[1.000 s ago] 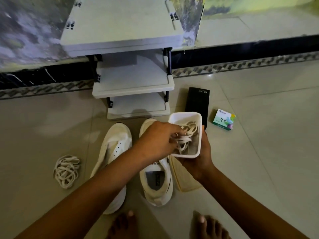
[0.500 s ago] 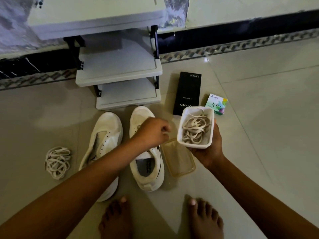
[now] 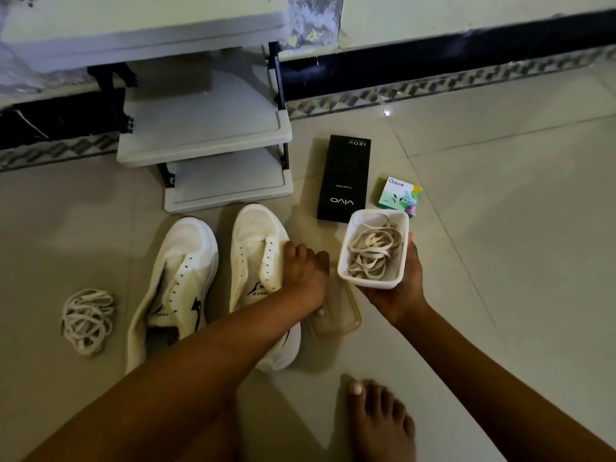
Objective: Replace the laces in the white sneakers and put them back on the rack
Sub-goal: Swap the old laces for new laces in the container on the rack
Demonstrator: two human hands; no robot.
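Two white sneakers without laces stand on the floor before the rack, the left sneaker and the right sneaker. My right hand holds a white tub from below; a tangle of white laces lies inside it. My left hand is down beside the right sneaker, fingers curled over the left end of a translucent lid on the floor, thumb tip on it. Another bundle of laces lies on the tiles at the left.
The grey shoe rack stands against the wall, its shelves bare. A black phone box and a small green box lie right of it. My bare foot is near the bottom edge.
My left hand left the tub, dropped to the floor and closed on the lid. The right hand carried the tub a little right. The view tilted down.
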